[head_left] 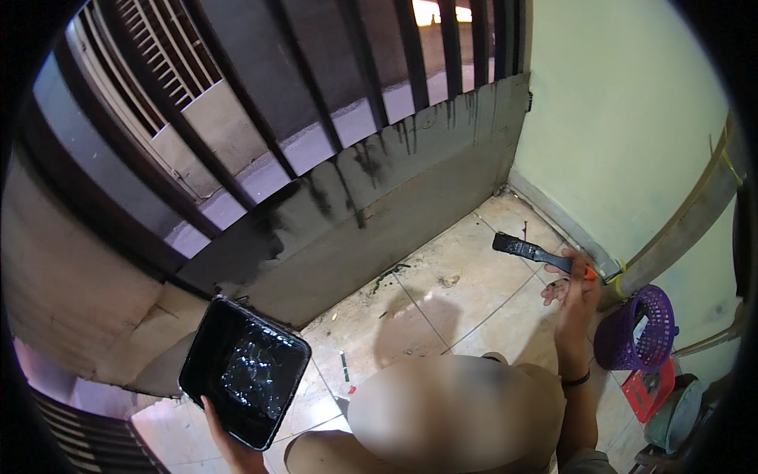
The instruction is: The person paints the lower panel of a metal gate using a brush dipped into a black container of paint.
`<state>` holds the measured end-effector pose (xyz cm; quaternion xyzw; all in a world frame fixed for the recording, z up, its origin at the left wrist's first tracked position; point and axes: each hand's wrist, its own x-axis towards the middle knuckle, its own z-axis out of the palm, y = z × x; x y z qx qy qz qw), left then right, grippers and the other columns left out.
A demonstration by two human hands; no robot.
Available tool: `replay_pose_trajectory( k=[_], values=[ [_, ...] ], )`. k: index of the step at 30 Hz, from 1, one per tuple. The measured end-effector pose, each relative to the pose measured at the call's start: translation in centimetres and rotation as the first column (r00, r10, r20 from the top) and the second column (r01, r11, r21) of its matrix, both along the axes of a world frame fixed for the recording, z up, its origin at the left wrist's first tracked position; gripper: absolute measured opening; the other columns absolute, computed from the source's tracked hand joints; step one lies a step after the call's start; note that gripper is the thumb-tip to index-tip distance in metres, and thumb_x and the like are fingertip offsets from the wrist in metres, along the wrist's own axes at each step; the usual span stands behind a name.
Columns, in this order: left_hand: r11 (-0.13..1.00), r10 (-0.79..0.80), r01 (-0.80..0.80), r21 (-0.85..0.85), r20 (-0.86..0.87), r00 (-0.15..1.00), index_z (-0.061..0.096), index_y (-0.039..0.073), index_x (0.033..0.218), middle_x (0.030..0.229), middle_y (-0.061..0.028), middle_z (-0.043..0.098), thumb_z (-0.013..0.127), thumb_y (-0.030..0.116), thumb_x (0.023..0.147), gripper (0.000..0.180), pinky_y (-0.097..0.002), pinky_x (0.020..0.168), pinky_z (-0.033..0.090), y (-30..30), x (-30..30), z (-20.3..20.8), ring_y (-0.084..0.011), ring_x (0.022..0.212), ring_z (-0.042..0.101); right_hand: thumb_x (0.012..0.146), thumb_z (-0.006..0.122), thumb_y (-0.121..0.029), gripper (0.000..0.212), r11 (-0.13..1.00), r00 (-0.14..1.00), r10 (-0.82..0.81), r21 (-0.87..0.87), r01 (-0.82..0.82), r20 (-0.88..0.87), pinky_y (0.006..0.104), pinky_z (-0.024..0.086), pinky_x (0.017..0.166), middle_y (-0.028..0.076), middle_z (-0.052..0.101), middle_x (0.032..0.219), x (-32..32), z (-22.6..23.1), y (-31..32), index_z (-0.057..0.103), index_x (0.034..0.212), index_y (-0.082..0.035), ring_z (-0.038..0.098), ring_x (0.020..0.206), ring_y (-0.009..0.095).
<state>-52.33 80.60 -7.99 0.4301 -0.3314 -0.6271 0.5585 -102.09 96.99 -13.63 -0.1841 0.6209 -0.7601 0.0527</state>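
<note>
My left hand [227, 439] grips the near edge of a black square paint tray [207, 371], tilted, with wet, glossy black paint in its bottom. My right hand [575, 299] is closed around the handle of a paintbrush [521, 248], held out over the tiles with its bristles pointing left. Black paint coats the bristles, and dark smears show on my fingers. Beyond the tray, a metal gate has dark bars and a grey lower panel [395, 229]. Black patches and drips run down the panel's upper part. Neither the brush nor the tray visibly holds any other tool.
A purple perforated basket [612, 336] stands by the wall at right, with a red dustpan-like thing [643, 399] and a greenish bowl [675, 419] nearby. Black spots and small scraps lie on the tiled floor [489, 312]. A pale green wall [616, 103] rises at right.
</note>
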Motion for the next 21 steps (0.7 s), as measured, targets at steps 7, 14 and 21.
replay_pose_trajectory(
  k=[7,14,21],
  values=[
    [0.955,-0.289,0.287,0.071,0.019,0.957,0.045,0.008,0.157,0.152,-0.0117,0.055,0.053,0.062,0.105,0.075,-0.0469,0.116,0.045,-3.5,-11.4,-0.4,-0.0303,0.137,0.056,0.112,0.053,-0.036,0.044,0.997,0.990,-0.063,-0.041,0.068,0.124,0.0254,0.049,0.054,0.015,0.074,0.089,-6.7,-1.8,-0.9,0.066,0.119,0.005,0.058,0.055,0.011],
    [0.854,-0.499,0.456,0.252,0.146,0.854,0.040,0.007,0.160,0.158,-0.0127,0.051,0.049,0.071,0.102,0.087,-0.0444,0.123,0.038,-7.3,-17.0,-2.6,-0.0295,0.142,0.051,0.113,0.052,-0.033,0.043,0.994,0.983,0.106,-0.029,-0.103,0.148,0.0243,0.047,0.055,0.012,0.071,0.089,-9.1,-2.0,-5.3,0.066,0.118,0.007,0.057,0.058,0.010],
    [0.831,-0.496,0.344,0.437,0.303,0.814,0.032,0.004,0.164,0.169,-0.0158,0.035,0.040,0.078,0.101,0.097,-0.0442,0.130,0.018,-7.4,-20.1,-8.4,-0.0306,0.157,0.031,0.114,0.047,-0.032,0.042,0.946,0.942,0.324,-0.005,-0.325,-0.087,0.0283,0.053,0.056,0.018,0.070,0.094,-5.6,-2.2,-7.6,0.060,0.122,0.007,0.063,0.059,0.015]
  ],
)
